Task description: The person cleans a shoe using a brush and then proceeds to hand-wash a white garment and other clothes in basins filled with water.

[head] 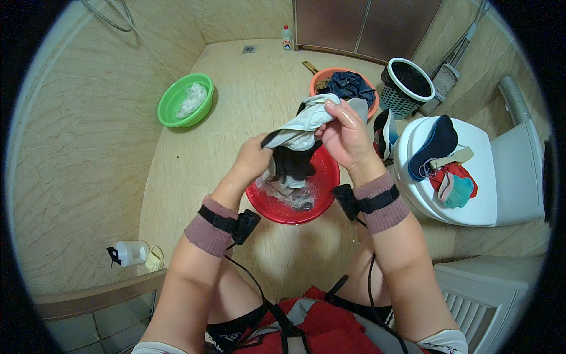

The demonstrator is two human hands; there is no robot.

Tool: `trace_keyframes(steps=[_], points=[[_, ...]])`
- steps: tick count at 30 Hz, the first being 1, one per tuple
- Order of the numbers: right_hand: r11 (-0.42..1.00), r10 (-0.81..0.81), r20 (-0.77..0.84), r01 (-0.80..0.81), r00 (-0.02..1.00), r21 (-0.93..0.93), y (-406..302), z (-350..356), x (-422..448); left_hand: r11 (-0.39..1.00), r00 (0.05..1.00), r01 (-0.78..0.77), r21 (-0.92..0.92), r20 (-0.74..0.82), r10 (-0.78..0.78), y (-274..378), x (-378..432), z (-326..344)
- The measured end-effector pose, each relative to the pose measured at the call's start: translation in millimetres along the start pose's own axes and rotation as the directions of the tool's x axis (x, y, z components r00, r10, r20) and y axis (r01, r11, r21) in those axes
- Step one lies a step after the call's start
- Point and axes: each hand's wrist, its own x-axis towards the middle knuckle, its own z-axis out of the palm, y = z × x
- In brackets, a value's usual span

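Both hands hold up a wet white-and-black garment over a red plastic basin. My left hand grips its dark edge on the left side. Fingers and thumb of my right hand pinch the white part on the right. The garment's dark lower part hangs down into the basin. Inside the basin, soapy water surrounds light cloth, partly hidden by the hanging fabric. Which kind of garment it is, I cannot tell.
Ahead stand a green basin with white cloth and an orange basin of dark clothes. A waste bin stands near the toilet, whose lid bears a brush, cloths and a dark insole-shaped item. A bottle stands by the wall.
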Motion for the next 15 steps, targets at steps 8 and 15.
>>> trace_keyframes(steps=[8, 15], points=[[0.693, 0.303, -0.249, -0.392, 0.920, -0.605, 14.7, -17.6, 0.1, 0.767, 0.961, 0.264, -0.585, 0.087, -0.264, 29.6, -1.3, -16.7], [0.647, 0.502, -0.222, -0.533, 0.836, -0.545, 37.5, -3.8, -5.8, 0.471, 0.985, 0.172, -0.865, 0.161, -0.064, 30.5, -2.4, -17.3]])
